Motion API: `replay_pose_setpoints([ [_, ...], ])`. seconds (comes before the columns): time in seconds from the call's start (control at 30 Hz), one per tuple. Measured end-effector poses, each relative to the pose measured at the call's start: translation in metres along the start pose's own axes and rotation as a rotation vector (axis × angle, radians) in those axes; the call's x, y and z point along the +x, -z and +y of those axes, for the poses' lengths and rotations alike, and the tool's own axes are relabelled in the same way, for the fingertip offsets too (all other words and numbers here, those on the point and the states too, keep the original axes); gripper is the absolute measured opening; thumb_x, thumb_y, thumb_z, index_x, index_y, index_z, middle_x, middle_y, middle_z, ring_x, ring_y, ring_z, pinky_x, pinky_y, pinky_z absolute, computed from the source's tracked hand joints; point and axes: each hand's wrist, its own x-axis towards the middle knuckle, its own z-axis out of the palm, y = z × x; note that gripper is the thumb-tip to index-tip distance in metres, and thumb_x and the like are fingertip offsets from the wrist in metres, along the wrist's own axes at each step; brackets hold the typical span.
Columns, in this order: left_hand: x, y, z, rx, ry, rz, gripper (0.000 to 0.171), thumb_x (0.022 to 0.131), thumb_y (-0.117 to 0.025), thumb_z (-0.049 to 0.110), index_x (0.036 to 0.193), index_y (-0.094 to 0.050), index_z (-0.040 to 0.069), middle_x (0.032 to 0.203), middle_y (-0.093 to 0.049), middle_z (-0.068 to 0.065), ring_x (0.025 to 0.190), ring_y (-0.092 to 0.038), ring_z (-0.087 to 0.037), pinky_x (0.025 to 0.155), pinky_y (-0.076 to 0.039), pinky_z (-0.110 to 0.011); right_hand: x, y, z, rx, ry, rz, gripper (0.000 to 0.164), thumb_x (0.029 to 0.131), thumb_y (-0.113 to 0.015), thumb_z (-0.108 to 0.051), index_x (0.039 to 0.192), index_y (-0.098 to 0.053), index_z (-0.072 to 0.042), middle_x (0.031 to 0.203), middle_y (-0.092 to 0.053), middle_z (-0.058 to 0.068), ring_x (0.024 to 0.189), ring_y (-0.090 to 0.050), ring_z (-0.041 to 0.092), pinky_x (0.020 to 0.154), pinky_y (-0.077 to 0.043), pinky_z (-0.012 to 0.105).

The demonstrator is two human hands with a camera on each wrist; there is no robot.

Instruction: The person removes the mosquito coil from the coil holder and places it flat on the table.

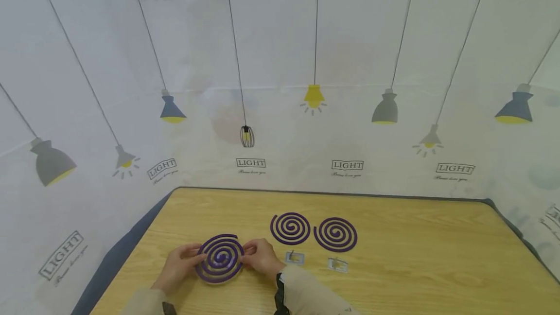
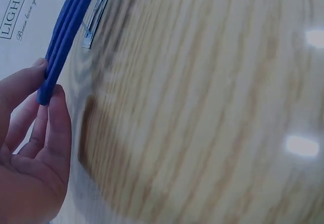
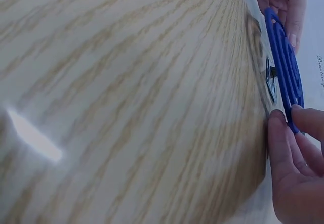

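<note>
Head view, 12 o'clock being the table's far edge: you held one purple coil (image 1: 221, 257) off-centre on the wooden table (image 1: 415, 256), toward 7 o'clock. Your left hand (image 1: 180, 264) had thumb and fingers clamped on its rim at 9 o'clock; your right hand (image 1: 262, 256) pinched the rim at 3 o'clock. In the right wrist view a small metal stand (image 3: 272, 80) showed between coil and tabletop; contact between the two, cannot tell. From above, the spiral mostly covered that stand. Two more purple spirals lay flat at 2 o'clock from yours, the nearer coil (image 1: 290, 228) just beside the farther coil (image 1: 336, 234). Below them, at about 3 o'clock from your work, sat the nearer stand (image 1: 295, 257) and the farther stand (image 1: 338, 264), a little apart. Your right hand stood between the held coil and those two; your right sleeve (image 1: 310, 290), dark wristband (image 1: 280, 293) at its cuff, ran off toward 5 o'clock. At 12 o'clock rose a pale backdrop (image 1: 280, 62) printed with hanging lamps.
</note>
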Motion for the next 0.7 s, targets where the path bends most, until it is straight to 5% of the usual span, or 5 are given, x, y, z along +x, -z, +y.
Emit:
replay_pose_setpoints([
  [0.27,-0.001,-0.002,0.0,-0.024,0.043,-0.025,0.046,0.076,-0.066,0.005,0.116,-0.047,-0.009,0.098,-0.059,-0.02,0.075,-0.061,-0.02,0.065,-0.052,-0.034,-0.001,0.001,-0.002,0.027,0.017,0.005,0.021,0.072,-0.065,0.009,0.092,-0.058,0.007,0.072,-0.061,0.012,0.059,-0.06,0.018,0.051,-0.052,0.027],
  [0.7,-0.006,-0.02,0.005,-0.032,0.022,-0.05,0.046,0.074,-0.068,0.004,0.114,-0.049,-0.009,0.097,-0.059,-0.021,0.076,-0.061,-0.023,0.063,-0.053,-0.035,-0.01,0.02,0.001,-0.018,0.025,0.007,0.017,0.075,-0.063,0.007,0.092,-0.058,0.007,0.073,-0.06,0.01,0.059,-0.059,0.017,0.052,-0.051,0.026],
])
